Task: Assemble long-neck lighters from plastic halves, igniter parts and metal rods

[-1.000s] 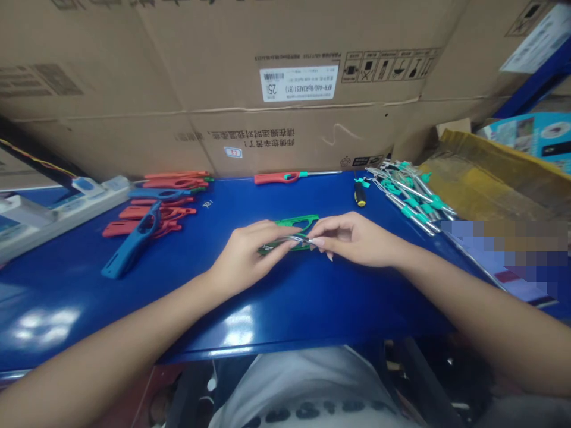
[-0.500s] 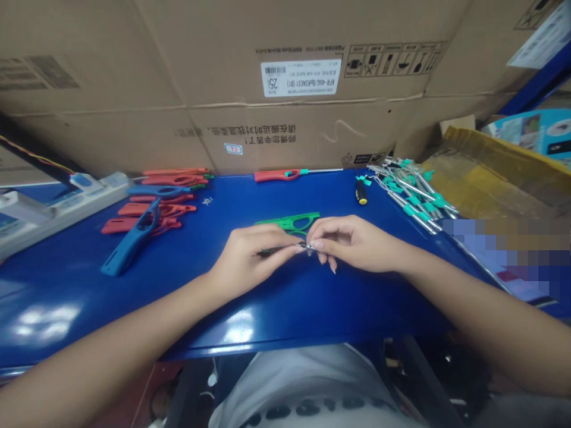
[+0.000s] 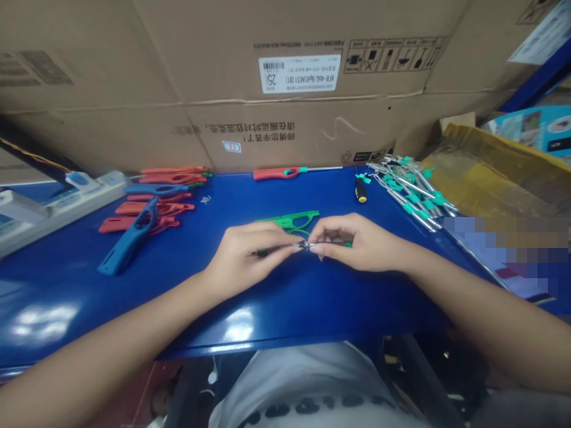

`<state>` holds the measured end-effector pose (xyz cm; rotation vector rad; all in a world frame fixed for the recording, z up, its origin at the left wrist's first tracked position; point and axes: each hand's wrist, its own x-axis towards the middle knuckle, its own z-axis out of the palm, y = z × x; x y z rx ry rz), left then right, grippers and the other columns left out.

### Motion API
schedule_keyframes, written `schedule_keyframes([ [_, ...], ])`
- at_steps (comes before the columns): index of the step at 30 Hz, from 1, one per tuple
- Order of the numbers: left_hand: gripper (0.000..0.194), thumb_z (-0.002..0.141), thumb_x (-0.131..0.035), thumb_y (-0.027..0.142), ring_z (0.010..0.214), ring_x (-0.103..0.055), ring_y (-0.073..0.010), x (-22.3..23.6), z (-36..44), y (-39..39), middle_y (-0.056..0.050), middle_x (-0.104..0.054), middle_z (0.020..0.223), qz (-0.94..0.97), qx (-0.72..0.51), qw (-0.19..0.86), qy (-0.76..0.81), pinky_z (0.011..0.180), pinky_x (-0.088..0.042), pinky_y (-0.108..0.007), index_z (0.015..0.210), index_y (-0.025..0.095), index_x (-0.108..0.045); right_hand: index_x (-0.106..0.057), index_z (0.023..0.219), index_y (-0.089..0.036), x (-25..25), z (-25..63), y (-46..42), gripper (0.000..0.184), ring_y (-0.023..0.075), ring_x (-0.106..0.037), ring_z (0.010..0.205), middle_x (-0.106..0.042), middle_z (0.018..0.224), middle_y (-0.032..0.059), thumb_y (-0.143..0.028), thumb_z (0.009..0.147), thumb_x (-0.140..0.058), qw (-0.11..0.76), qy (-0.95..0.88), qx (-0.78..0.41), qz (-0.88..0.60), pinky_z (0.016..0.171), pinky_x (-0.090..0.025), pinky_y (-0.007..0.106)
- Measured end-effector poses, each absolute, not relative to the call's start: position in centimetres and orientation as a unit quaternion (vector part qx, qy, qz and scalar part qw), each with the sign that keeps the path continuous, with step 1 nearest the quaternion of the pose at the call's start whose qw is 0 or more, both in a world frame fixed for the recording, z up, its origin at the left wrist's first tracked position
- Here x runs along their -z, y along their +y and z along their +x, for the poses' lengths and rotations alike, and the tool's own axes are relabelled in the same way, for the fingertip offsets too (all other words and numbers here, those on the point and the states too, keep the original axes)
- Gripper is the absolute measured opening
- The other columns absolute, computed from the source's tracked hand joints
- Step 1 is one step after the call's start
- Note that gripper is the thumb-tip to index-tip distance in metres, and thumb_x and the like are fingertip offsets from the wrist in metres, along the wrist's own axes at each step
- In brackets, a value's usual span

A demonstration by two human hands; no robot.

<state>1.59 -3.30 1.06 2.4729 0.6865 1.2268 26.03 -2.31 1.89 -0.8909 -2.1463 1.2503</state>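
My left hand (image 3: 245, 255) is closed in a pinch on a thin dark and silver lighter part (image 3: 304, 244) above the middle of the table. My right hand (image 3: 359, 245) meets it from the other side, thumb and forefinger pinching the same part. Most of the piece is hidden by fingers, so its exact kind cannot be made out. Just behind the hands lies a green lighter handle shell (image 3: 294, 220), partly covered by my left hand. A sliver of green also shows at my right fingers.
Red handle shells (image 3: 138, 208) and a blue one (image 3: 129, 241) lie left, beside a white power strip (image 3: 84, 202). A red lighter (image 3: 276, 173) rests at the back. Right are a screwdriver (image 3: 360, 191), metal lighter tubes (image 3: 410, 196) and a yellow-taped box (image 3: 499, 172).
My hands have come down slightly toward me and off the green shell, exposing more of it. Both fingertips keep pinching the small part between them, now held straighter.
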Motion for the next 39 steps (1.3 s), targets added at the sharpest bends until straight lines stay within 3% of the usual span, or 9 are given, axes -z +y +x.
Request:
schedule_keyframes([
  [14, 0.012, 0.086, -0.074, 0.015, 0.076, -0.073, -0.0131, -0.3, 1.5, -3.1, -0.006, -0.078, 0.087, 0.863, -0.398, 0.191, 0.244, 0.072, -0.057, -0.019, 0.097, 0.014, -0.079, -0.072, 0.092, -0.016, -1.3, 25.5, -2.6, 0.006, 0.0098, -0.060, 0.067, -0.073, 0.081, 0.0005, -0.020, 0.090, -0.068, 0.269, -0.853, -0.313, -0.319, 0.061, -0.045, 0.020],
  [22, 0.010, 0.085, -0.076, 0.019, 0.073, -0.074, -0.0141, -0.2, 1.8, -3.1, -0.004, -0.079, 0.085, 0.850, -0.404, 0.203, 0.271, 0.067, -0.057, -0.021, 0.094, 0.019, -0.080, -0.069, 0.100, -0.016, -1.1, 25.7, -2.8, 0.013, 0.0159, -0.067, 0.086, -0.073, 0.093, 0.0043, -0.022, 0.098, -0.057, 0.265, -0.912, -0.141, -0.281, 0.076, -0.050, 0.027],
  [27, 0.008, 0.083, -0.078, 0.020, 0.074, -0.074, -0.0152, 0.0, 1.9, -3.1, -0.004, -0.080, 0.086, 0.830, -0.415, 0.221, 0.299, 0.068, -0.058, -0.021, 0.091, 0.019, -0.081, -0.067, 0.103, -0.015, -1.0, 25.8, -3.0, 0.023, 0.0205, -0.066, 0.090, -0.072, 0.097, 0.0089, -0.024, 0.102, -0.047, 0.242, -0.933, -0.037, -0.262, 0.077, -0.050, 0.032],
  [32, 0.009, 0.084, -0.077, 0.019, 0.071, -0.074, -0.0139, 0.1, 2.1, -3.3, -0.004, -0.080, 0.084, 0.831, -0.427, 0.197, 0.296, 0.065, -0.057, -0.020, 0.092, 0.018, -0.080, -0.066, 0.097, -0.016, -1.9, 25.4, -3.4, 0.016, 0.0176, -0.063, 0.083, -0.070, 0.090, 0.0064, -0.027, 0.097, -0.055, 0.245, -0.911, -0.135, -0.303, 0.074, -0.047, 0.029],
  [39, 0.011, 0.087, -0.073, 0.016, 0.074, -0.073, -0.0130, 0.7, 2.5, -3.7, -0.004, -0.079, 0.085, 0.863, -0.419, 0.129, 0.251, 0.070, -0.057, -0.021, 0.097, 0.017, -0.078, -0.067, 0.077, -0.016, -1.6, 25.3, -3.1, 0.024, 0.0102, -0.053, 0.060, -0.061, 0.066, -0.0012, -0.034, 0.092, -0.061, 0.252, -0.863, -0.270, -0.345, 0.057, -0.039, 0.023],
])
